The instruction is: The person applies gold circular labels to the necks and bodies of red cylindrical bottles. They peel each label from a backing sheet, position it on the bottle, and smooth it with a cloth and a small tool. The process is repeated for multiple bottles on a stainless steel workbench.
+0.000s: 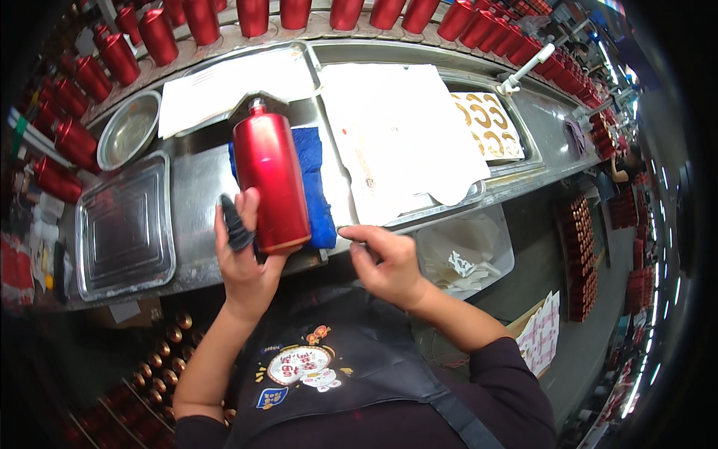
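Note:
A shiny red metal bottle lies tilted over a folded blue cloth, its neck pointing away from me. Under its base and along its left side is my left hand, holding it. A black cover wraps one finger of that hand, and part of the hand is hidden behind the bottle. To the right, apart from the bottle, my right hand is closed with its fingers curled. Something small and dark shows at its index fingertip; I cannot make out what it is.
White sheets cover the metal bench to the right, beside a sheet of gold crescent stickers. A metal tray and a round bowl are at left. Red bottles line the far conveyor. A translucent bin sits below the bench.

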`<action>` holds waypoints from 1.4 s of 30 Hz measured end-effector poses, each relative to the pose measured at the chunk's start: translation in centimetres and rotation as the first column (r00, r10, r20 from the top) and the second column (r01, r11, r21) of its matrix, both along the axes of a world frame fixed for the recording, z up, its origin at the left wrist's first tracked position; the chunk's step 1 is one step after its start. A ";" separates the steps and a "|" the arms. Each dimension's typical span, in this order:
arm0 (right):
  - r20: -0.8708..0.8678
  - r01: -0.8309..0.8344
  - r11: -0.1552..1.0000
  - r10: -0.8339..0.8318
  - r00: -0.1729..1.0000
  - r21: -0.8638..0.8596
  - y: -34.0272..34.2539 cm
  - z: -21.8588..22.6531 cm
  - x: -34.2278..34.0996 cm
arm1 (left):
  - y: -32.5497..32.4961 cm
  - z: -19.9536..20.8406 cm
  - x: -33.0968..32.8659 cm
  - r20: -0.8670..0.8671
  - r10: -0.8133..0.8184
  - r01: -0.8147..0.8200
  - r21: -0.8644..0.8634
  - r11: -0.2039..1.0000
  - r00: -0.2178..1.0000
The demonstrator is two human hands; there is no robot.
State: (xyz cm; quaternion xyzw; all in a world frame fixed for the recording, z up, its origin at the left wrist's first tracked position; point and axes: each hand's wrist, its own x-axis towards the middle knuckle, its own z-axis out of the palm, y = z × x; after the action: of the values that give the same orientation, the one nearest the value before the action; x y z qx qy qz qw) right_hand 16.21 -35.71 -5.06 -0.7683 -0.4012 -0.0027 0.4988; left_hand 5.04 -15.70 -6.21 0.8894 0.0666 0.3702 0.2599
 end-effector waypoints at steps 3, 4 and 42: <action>0.053 0.153 0.967 -0.145 0.988 -0.205 -0.6 0.0 5.2 | -0.3 -1.0 -0.8 -0.070 0.050 -0.060 -0.148 0.987 0.996; 0.165 0.180 0.960 -0.146 0.975 -0.214 -0.6 0.1 7.5 | -0.3 -1.3 -1.0 -0.088 0.062 -0.075 -0.157 0.985 0.994; -0.258 -0.097 0.847 -0.048 0.965 -0.522 8.4 -4.2 48.3 | 0.8 0.3 -1.9 -0.214 -0.048 -0.024 -0.325 0.945 0.976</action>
State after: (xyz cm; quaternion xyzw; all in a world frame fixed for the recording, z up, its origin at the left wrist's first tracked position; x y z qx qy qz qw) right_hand 64.48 -27.27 -9.26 -0.8643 -0.3268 0.2158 0.3156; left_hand 3.14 -14.88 -5.87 0.8699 0.1497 0.2522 0.3966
